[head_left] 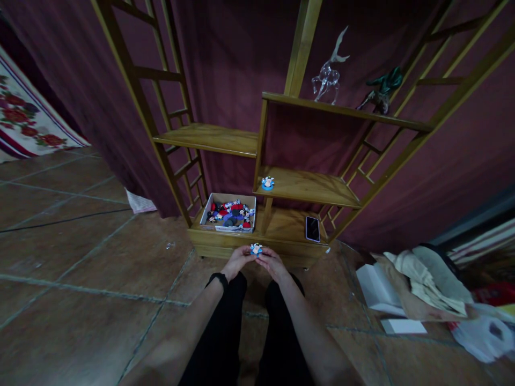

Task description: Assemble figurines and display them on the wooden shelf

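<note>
Between my two hands, in front of the low shelf, is a small toy figurine [256,249] in blue, white and black. The fingers of my left hand [238,260] close on its left side, with a dark band around that wrist. My right hand [272,262] grips it from the right and below. A similar figurine [267,183] on a blue base stands at the left end of the middle shelf [309,187]. On the bottom shelf, an open cardboard box [228,229] holds several more figurines in red, black, white and purple.
A phone [312,229] lies on the bottom shelf [281,225], right of the box. A clear glass deer [328,78] and a dark green figure [382,91] stand on the upper shelf. White boxes [378,289], cloth [426,281] and a plastic bag [485,332] lie on the floor at right.
</note>
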The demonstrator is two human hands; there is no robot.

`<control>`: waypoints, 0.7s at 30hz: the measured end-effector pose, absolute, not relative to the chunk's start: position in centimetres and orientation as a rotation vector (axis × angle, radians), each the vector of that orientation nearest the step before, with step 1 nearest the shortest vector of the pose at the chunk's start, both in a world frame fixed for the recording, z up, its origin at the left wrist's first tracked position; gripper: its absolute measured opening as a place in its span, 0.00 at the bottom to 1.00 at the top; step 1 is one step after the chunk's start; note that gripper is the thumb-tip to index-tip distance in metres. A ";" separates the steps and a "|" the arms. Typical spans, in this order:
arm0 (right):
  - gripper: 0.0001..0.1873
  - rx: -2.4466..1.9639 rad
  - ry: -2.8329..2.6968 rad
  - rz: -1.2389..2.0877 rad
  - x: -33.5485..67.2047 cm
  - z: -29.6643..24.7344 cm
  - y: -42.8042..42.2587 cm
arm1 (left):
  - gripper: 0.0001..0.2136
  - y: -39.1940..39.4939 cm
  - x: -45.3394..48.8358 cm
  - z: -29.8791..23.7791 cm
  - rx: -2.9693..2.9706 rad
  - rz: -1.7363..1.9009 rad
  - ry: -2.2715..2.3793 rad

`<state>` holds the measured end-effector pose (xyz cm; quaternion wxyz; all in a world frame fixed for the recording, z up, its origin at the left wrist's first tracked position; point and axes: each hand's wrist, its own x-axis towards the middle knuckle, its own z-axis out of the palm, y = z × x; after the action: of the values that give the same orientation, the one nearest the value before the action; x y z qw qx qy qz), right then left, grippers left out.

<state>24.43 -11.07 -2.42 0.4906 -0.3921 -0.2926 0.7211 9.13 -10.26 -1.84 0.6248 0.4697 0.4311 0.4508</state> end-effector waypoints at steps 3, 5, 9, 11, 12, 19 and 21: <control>0.19 -0.942 -0.715 1.762 24.5 -2.5 -11.2 | 0.16 -10.2 9.2 -2.1 1.071 1.039 1.003; 0.19 -0.947 -0.710 1.759 24.6 -2.6 -11.2 | 0.17 -10.2 9.3 -2.2 1.069 1.035 1.013; 0.20 -0.935 -0.722 1.759 24.6 -2.8 -11.3 | 0.16 -10.2 9.5 -2.4 1.089 1.021 1.013; 0.20 -0.932 -0.731 1.771 24.7 -2.8 -11.3 | 0.16 -10.2 9.5 -2.4 1.088 1.024 1.006; 0.20 -0.930 -0.734 1.776 24.7 -2.8 -11.3 | 0.16 -10.2 9.6 -2.4 1.085 1.028 1.007; 0.19 -0.960 -0.697 1.793 24.8 -3.0 -11.2 | 0.17 -10.1 9.7 -2.5 1.092 1.030 1.045; 0.19 -0.982 -0.687 1.791 24.7 -3.0 -11.2 | 0.17 -10.0 9.8 -2.7 1.082 1.044 1.063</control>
<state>24.75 -11.16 -3.02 0.4738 -0.4013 -0.2806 0.7319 9.80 -10.04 -2.68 0.6051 0.4679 0.4596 0.4513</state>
